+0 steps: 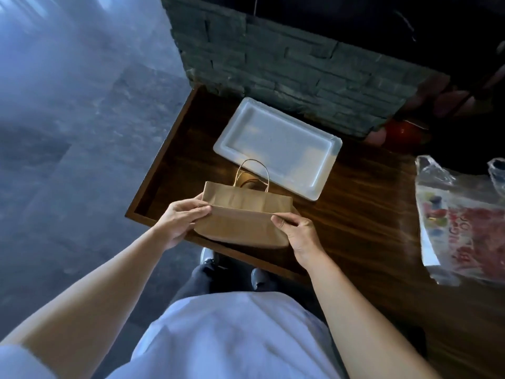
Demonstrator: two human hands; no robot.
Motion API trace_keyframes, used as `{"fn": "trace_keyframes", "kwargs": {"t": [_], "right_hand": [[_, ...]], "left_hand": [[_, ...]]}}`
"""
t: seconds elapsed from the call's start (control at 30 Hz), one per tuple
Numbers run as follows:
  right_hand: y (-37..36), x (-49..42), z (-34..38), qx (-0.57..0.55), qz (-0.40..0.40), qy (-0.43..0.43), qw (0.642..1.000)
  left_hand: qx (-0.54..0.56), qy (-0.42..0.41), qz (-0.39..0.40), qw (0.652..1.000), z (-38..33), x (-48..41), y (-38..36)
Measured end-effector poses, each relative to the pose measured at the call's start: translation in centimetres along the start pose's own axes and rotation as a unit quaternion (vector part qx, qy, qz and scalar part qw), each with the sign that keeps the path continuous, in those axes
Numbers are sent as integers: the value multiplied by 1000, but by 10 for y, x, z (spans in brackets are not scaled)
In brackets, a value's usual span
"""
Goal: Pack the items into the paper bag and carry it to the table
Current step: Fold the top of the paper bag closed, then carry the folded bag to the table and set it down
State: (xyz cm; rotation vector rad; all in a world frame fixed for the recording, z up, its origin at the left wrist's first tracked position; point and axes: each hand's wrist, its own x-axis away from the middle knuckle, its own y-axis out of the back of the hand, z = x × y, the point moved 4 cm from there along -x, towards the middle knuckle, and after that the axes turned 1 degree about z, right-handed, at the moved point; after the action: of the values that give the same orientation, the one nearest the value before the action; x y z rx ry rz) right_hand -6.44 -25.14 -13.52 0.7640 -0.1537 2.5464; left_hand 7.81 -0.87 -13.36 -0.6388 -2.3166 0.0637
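A flat, folded brown paper bag [243,214] with twisted paper handles lies near the front left edge of a dark wooden counter [360,214]. My left hand [181,218] grips the bag's left side at the fold. My right hand [299,233] pinches its right side. Behind the bag lies a white foam tray [278,146]. A clear plastic bag with red printed packaging [464,228] rests at the right. A red round object [404,131] sits at the back right, partly hidden in shadow.
A grey stacked-stone wall [273,64] rises behind the counter. Grey stone floor [68,132] spreads to the left. The counter has a raised rim along its left and front edges. A blurred hand [437,97] of another person shows at the upper right.
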Motion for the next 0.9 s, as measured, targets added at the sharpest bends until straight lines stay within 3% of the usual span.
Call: {"fn": "trace_keyframes", "kwargs": {"t": [0.1,0.27,0.5,0.73,0.9], "right_hand": [[4,1,0,-51,31,-16,998],[15,14,28,-86,69,16,994],[-21,47,98,-3,187,124,974],[-186,110,90,32,360,157,919],[-347,200,33,72,514,116,847]], "left_hand": [[40,-30,-68,996,5,17,-19],[95,-122,-96,983,-2,48,-41],[168,-253,-128,944,-11,119,-16],[240,-358,-259,865,47,249,101],[286,-397,-421,764,137,391,196]]}}
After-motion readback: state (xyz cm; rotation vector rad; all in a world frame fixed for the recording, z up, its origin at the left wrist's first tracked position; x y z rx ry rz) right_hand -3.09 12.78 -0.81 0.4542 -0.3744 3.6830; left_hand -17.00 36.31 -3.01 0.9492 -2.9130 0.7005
